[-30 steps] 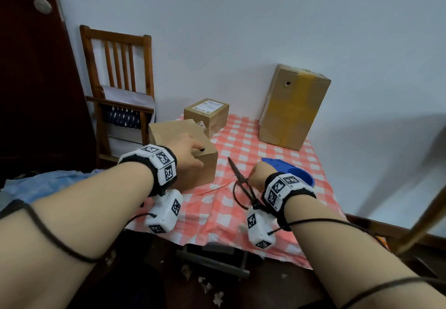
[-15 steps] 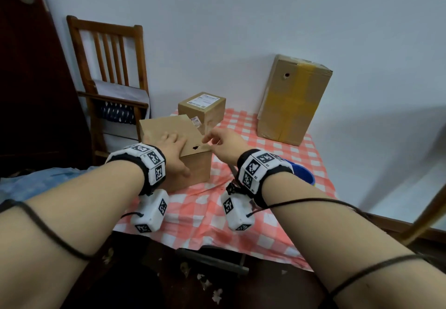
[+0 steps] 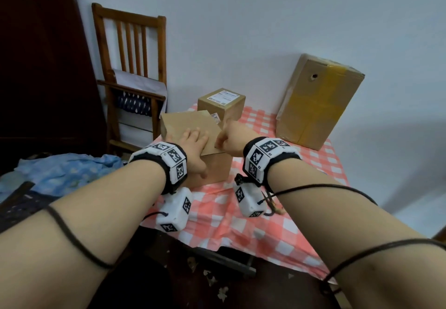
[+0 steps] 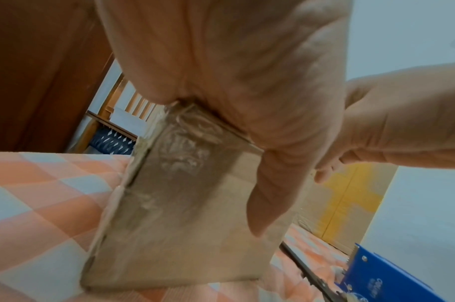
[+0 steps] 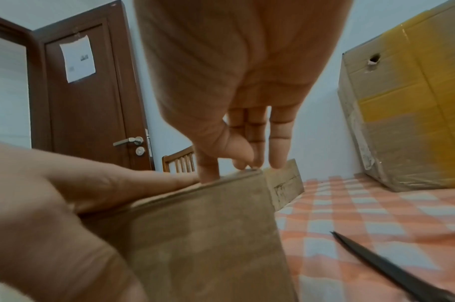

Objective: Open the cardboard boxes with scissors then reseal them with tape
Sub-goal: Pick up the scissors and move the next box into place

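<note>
A plain brown cardboard box [image 3: 214, 168] stands at the left of the checked table. My left hand [image 3: 194, 143] lies flat on its top, with the thumb [image 4: 267, 194] running down the near side. My right hand [image 3: 223, 138] is at the box's top right corner, where thumb and fingertips [image 5: 247, 161] pinch the edge of the top flap. Black scissors [image 5: 392, 267] lie on the cloth right of the box; in the head view my right wrist mostly hides them. A blue tape dispenser [image 4: 384, 275] sits beside the scissors.
A small labelled box [image 3: 220, 106] stands just behind the plain one. A tall box with yellow tape [image 3: 318, 101] leans on the wall at the back right. A wooden chair [image 3: 130, 79] and a dark door [image 3: 36, 67] are to the left. The table's front edge [image 3: 241, 243] is close to me.
My right hand left the scissors on the cloth and moved left to the box's top corner. My left hand slid from the box's front corner to lie flat on top.
</note>
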`<action>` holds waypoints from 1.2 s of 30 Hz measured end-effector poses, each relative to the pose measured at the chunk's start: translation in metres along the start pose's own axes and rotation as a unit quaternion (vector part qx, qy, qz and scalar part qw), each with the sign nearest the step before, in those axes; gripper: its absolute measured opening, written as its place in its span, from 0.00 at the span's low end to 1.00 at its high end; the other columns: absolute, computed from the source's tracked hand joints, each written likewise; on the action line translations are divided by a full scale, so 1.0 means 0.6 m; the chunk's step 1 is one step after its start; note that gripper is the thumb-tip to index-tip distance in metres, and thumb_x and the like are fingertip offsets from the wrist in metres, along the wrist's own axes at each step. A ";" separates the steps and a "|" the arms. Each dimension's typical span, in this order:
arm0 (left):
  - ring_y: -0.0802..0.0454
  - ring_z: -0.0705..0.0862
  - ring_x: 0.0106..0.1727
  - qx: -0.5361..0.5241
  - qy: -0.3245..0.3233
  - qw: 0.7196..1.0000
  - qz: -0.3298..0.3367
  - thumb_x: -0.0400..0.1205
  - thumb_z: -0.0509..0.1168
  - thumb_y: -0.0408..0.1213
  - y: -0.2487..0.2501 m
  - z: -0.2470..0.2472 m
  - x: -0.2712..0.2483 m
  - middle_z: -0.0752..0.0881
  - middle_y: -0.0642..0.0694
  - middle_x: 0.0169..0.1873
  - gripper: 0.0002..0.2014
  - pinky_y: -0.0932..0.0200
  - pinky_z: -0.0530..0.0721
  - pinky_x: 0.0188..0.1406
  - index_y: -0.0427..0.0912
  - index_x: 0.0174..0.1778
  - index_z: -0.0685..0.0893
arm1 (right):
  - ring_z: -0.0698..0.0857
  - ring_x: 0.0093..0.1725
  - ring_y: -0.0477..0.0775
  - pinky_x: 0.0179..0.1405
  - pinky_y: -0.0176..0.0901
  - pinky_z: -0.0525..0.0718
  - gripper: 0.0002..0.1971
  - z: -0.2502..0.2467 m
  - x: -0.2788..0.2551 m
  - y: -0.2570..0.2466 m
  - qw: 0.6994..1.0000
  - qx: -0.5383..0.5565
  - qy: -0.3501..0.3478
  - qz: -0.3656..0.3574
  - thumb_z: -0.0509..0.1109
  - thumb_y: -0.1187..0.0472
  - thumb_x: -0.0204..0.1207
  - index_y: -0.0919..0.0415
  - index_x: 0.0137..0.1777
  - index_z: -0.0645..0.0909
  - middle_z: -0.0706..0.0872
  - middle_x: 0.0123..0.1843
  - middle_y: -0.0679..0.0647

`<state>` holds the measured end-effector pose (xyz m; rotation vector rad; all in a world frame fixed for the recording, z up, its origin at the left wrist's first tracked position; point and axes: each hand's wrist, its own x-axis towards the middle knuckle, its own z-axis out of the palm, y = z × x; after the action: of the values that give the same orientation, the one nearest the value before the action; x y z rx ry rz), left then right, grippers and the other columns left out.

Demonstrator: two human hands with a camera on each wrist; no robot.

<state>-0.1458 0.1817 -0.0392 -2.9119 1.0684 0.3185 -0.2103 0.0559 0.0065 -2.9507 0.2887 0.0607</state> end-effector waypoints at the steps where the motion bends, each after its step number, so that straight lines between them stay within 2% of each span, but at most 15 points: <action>1: 0.50 0.38 0.84 -0.006 -0.001 1.000 -0.002 0.72 0.72 0.57 0.001 -0.001 -0.001 0.38 0.49 0.84 0.56 0.29 0.41 0.78 0.52 0.84 0.38 | 0.82 0.59 0.57 0.61 0.48 0.83 0.15 0.001 -0.004 0.003 1.000 -0.001 -0.009 -0.003 0.63 0.66 0.79 0.53 0.59 0.87 0.79 0.62 0.53; 4: 0.50 0.37 0.84 -0.027 -0.005 1.000 -0.011 0.73 0.71 0.56 0.004 -0.001 -0.005 0.37 0.50 0.84 0.55 0.26 0.46 0.77 0.53 0.84 0.38 | 0.78 0.63 0.58 0.65 0.49 0.80 0.17 0.010 -0.006 0.010 1.000 0.012 -0.015 0.012 0.62 0.66 0.78 0.51 0.59 0.87 0.75 0.62 0.54; 7: 0.50 0.36 0.84 -0.037 -0.010 0.999 -0.014 0.74 0.70 0.57 0.007 -0.003 -0.008 0.36 0.50 0.84 0.53 0.27 0.47 0.77 0.53 0.84 0.38 | 0.73 0.68 0.60 0.68 0.51 0.76 0.13 0.012 0.004 0.002 0.998 0.025 0.003 0.063 0.66 0.55 0.74 0.57 0.54 0.86 0.74 0.67 0.59; 11: 0.50 0.35 0.84 -0.057 -0.012 0.998 -0.017 0.76 0.69 0.56 0.006 -0.002 -0.007 0.35 0.50 0.84 0.51 0.26 0.44 0.77 0.54 0.84 0.38 | 0.66 0.73 0.62 0.69 0.48 0.69 0.22 0.016 0.022 -0.007 0.996 -0.031 -0.031 0.072 0.64 0.46 0.79 0.57 0.67 0.81 0.68 0.73 0.62; 13: 0.50 0.35 0.84 -0.070 -0.013 0.997 -0.021 0.77 0.68 0.56 0.006 -0.001 -0.005 0.35 0.51 0.84 0.50 0.27 0.43 0.77 0.54 0.84 0.39 | 0.67 0.72 0.61 0.65 0.47 0.70 0.16 0.021 0.034 -0.001 0.997 -0.013 -0.028 0.075 0.64 0.46 0.80 0.58 0.51 0.85 0.72 0.69 0.63; 15: 0.50 0.35 0.84 -0.082 -0.014 0.996 -0.024 0.77 0.67 0.56 0.007 -0.002 -0.003 0.36 0.51 0.84 0.49 0.27 0.42 0.78 0.54 0.84 0.40 | 0.69 0.69 0.60 0.61 0.47 0.71 0.19 0.025 0.036 0.003 0.997 0.003 -0.023 0.075 0.65 0.46 0.80 0.54 0.30 0.74 0.74 0.57 0.61; 16: 0.51 0.35 0.84 -0.090 -0.014 0.996 -0.024 0.77 0.66 0.56 0.007 -0.004 -0.004 0.36 0.51 0.84 0.48 0.28 0.41 0.78 0.55 0.84 0.41 | 0.70 0.68 0.59 0.62 0.47 0.70 0.20 0.026 0.033 0.003 0.997 0.006 -0.021 0.075 0.65 0.46 0.80 0.53 0.28 0.71 0.72 0.54 0.59; 17: 0.51 0.35 0.84 -0.102 -0.015 0.994 -0.023 0.77 0.66 0.55 0.008 -0.007 -0.006 0.37 0.51 0.84 0.47 0.29 0.41 0.78 0.55 0.84 0.42 | 0.70 0.68 0.59 0.64 0.48 0.71 0.18 0.028 0.032 0.005 0.997 0.006 -0.016 0.077 0.65 0.46 0.80 0.54 0.30 0.75 0.73 0.54 0.58; 19: 0.50 0.36 0.84 -0.139 -0.013 0.990 -0.024 0.77 0.65 0.53 0.009 -0.012 -0.011 0.38 0.51 0.84 0.45 0.31 0.40 0.78 0.55 0.85 0.45 | 0.69 0.69 0.59 0.70 0.51 0.71 0.15 0.026 0.031 0.007 0.996 0.030 -0.019 0.079 0.67 0.43 0.77 0.55 0.46 0.84 0.74 0.63 0.60; 21: 0.49 0.36 0.84 -0.173 -0.012 0.984 -0.030 0.77 0.65 0.51 0.010 -0.018 -0.017 0.40 0.50 0.85 0.43 0.34 0.39 0.78 0.55 0.85 0.49 | 0.68 0.72 0.60 0.73 0.53 0.70 0.28 0.023 0.032 0.003 0.994 0.041 -0.037 0.099 0.68 0.40 0.75 0.59 0.68 0.78 0.67 0.74 0.61; 23: 0.47 0.35 0.84 -0.175 -0.013 0.984 -0.034 0.77 0.66 0.50 0.012 -0.020 -0.022 0.40 0.49 0.85 0.43 0.35 0.39 0.78 0.56 0.85 0.49 | 0.66 0.75 0.62 0.75 0.56 0.68 0.33 0.019 0.034 -0.004 0.993 -0.011 -0.062 0.104 0.64 0.39 0.76 0.59 0.76 0.72 0.64 0.77 0.59; 26: 0.46 0.34 0.84 -0.144 -0.020 0.989 -0.031 0.79 0.65 0.54 0.014 -0.016 -0.022 0.38 0.49 0.84 0.43 0.31 0.38 0.78 0.56 0.85 0.46 | 0.69 0.73 0.60 0.71 0.49 0.69 0.24 0.009 0.024 -0.006 0.992 -0.027 -0.088 0.084 0.62 0.46 0.81 0.60 0.72 0.76 0.72 0.73 0.59; 29: 0.44 0.33 0.83 -0.136 -0.027 0.990 -0.017 0.82 0.62 0.56 0.014 -0.012 -0.024 0.37 0.47 0.84 0.41 0.32 0.41 0.80 0.54 0.85 0.44 | 0.79 0.65 0.58 0.67 0.49 0.76 0.20 0.006 0.014 0.005 0.988 0.067 -0.112 0.084 0.66 0.53 0.81 0.65 0.66 0.79 0.82 0.64 0.59; 33: 0.43 0.33 0.83 -0.123 -0.042 0.991 -0.016 0.85 0.58 0.55 0.023 -0.018 -0.033 0.35 0.45 0.84 0.39 0.38 0.40 0.80 0.51 0.85 0.41 | 0.82 0.54 0.57 0.63 0.51 0.78 0.17 0.001 0.011 0.016 0.979 0.142 -0.122 0.084 0.72 0.55 0.77 0.68 0.57 0.83 0.85 0.54 0.60; 36: 0.43 0.33 0.83 -0.113 -0.044 0.992 -0.020 0.85 0.57 0.55 0.028 -0.022 -0.037 0.35 0.45 0.84 0.39 0.38 0.40 0.79 0.51 0.85 0.40 | 0.84 0.48 0.53 0.57 0.48 0.82 0.16 -0.007 0.013 0.018 0.974 0.161 -0.136 0.083 0.73 0.60 0.77 0.71 0.58 0.83 0.87 0.49 0.57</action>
<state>-0.1709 0.1817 -0.0211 -3.0745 1.0236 0.5982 -0.2047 0.0434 0.0085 -2.5511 0.4569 0.3980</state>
